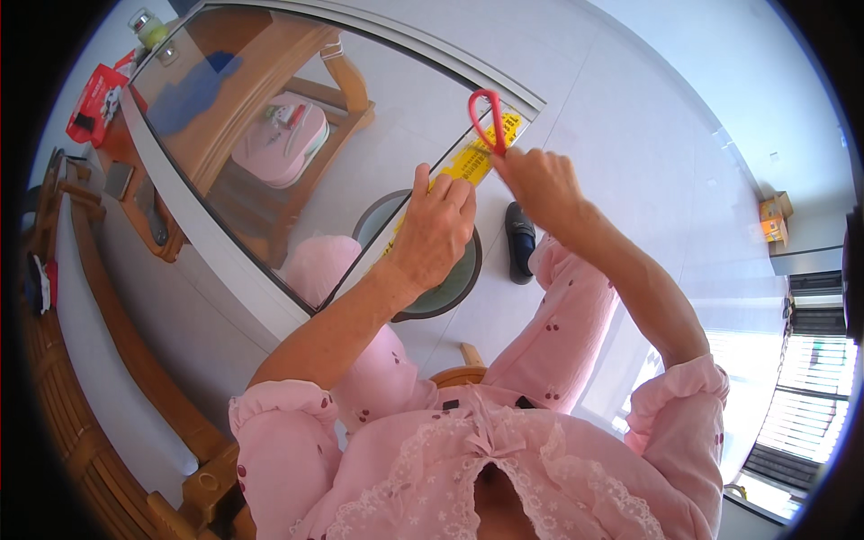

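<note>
A large framed glass panel (200, 245) leans in front of me, its near corner by my knee. Along its right-hand frame bar runs a yellow printed label (468, 165). My left hand (430, 232) is closed over that bar at the lower part of the label, index finger sticking up. Farther up the bar, my right hand (546, 189) grips what look like scissors, with one red loop handle (499, 142) standing above the fist. Their blades are hidden by the hand, so I cannot tell whether they touch the label.
Below the bar, a round basin (457, 286) with a dark rim stands on the floor, beside my dark shoe (519, 245). Through the glass show a wooden table and a pink stool (277, 148). A wooden bench (135, 351) is at left, and a cardboard box (772, 220) far right.
</note>
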Demonstrator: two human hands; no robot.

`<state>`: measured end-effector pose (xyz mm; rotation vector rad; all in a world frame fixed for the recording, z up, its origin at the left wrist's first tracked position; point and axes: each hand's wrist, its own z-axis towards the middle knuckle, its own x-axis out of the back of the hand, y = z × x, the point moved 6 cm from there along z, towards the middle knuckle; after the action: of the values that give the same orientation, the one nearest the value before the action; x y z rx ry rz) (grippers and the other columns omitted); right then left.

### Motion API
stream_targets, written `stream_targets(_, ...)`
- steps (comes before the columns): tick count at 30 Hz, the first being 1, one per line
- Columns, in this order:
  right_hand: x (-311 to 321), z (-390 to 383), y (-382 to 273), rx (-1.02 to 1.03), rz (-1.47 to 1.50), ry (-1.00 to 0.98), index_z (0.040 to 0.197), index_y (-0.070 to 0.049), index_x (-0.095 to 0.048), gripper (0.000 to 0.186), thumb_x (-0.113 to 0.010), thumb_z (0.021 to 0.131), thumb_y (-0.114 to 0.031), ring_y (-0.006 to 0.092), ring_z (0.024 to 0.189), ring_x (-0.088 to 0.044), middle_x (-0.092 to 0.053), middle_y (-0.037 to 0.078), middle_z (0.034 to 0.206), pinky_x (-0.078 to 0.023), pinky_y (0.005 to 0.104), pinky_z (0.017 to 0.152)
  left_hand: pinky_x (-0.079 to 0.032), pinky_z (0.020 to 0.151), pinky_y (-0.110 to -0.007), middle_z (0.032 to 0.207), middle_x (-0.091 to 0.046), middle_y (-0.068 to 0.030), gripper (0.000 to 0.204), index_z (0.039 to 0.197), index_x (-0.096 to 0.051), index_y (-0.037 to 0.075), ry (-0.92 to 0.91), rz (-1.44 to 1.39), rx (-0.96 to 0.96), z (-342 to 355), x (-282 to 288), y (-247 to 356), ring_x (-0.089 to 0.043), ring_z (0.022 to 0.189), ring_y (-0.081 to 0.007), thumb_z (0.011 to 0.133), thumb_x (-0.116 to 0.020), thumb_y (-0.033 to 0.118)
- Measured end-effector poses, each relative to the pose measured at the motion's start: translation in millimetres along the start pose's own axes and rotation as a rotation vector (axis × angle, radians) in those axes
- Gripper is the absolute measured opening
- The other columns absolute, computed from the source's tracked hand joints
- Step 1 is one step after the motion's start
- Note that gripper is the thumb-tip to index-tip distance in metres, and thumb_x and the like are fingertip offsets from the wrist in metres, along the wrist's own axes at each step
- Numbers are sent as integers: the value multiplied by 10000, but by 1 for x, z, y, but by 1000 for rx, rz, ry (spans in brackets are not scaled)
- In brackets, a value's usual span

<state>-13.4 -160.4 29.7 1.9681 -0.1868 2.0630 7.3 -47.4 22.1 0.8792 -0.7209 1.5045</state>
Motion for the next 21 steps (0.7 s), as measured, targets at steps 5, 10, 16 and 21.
stream_targets(5, 5, 2, 4, 108, -131, 50, 812, -64, -549, 169, -456, 861, -196, 224, 554, -581, -560, 64, 618, -456, 353, 486, -309, 898, -424, 783, -469, -98, 249, 944, -562, -61, 5, -9, 0, 1, 0, 0, -458, 787, -223, 713, -525, 24)
stream_targets(10, -1, -4, -6, 19, 22, -40, 772, -63, -544, 203, -449, 871, -213, 217, 540, -576, -555, 66, 610, -452, 340, 480, -310, 901, -426, 781, -466, -99, 253, 950, -559, -61, -8, -13, 3, -1, -2, -1, -459, 788, -224, 714, -526, 23)
stream_targets(16, -4, -3, -7, 81, 16, 17, 746, -67, -538, 229, -448, 872, -235, 220, 543, -576, -556, 63, 593, -448, 346, 481, -313, 899, -426, 785, -467, -102, 255, 952, -557, -64, 15, -12, -9, 0, 1, -1, -458, 786, -229, 715, -526, 26)
stream_targets(21, 1, -1, -1, 143, -134, 70, 790, -55, -537, 193, -447, 870, -206, 212, 576, -582, -555, 69, 618, -453, 341, 490, -317, 907, -431, 791, -470, -106, 264, 958, -556, -65, -2, -9, -7, 1, -1, 0, -461, 797, -233, 712, -526, 26)
